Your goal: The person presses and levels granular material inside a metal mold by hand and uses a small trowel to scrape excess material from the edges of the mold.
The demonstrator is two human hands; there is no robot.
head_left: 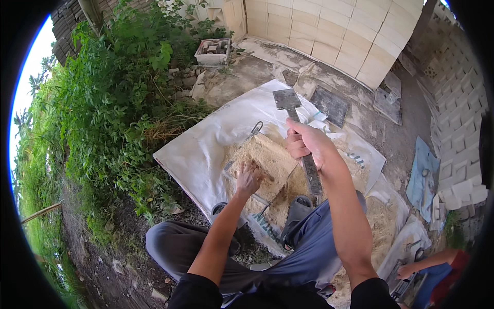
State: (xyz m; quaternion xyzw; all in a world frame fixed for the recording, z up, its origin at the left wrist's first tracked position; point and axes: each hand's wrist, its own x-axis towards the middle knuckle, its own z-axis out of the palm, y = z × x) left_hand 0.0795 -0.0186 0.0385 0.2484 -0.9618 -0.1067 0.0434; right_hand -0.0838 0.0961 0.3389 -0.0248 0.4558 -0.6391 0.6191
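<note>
A square mould (264, 200) packed with pale sandy mix (272, 154) sits between my feet, with wire loop handles (257, 127) at its far and near ends. My left hand (249, 177) rests on the mix with its fingers spread, beside a darker brown patch. Above the right side of the mould, my right hand (304, 141) is wrapped round a long, flat grey bar tool with a square blade (286, 100) at its far end. The tool's other end points down toward my right foot.
A white woven sheet (198, 139) lies under the mould. Dark flat slabs (329, 105) lie beyond it. Pale blocks (329, 31) are stacked behind, and leafy plants (118, 108) crowd the left. Another person's hand (406, 271) is at lower right, near a metal frame.
</note>
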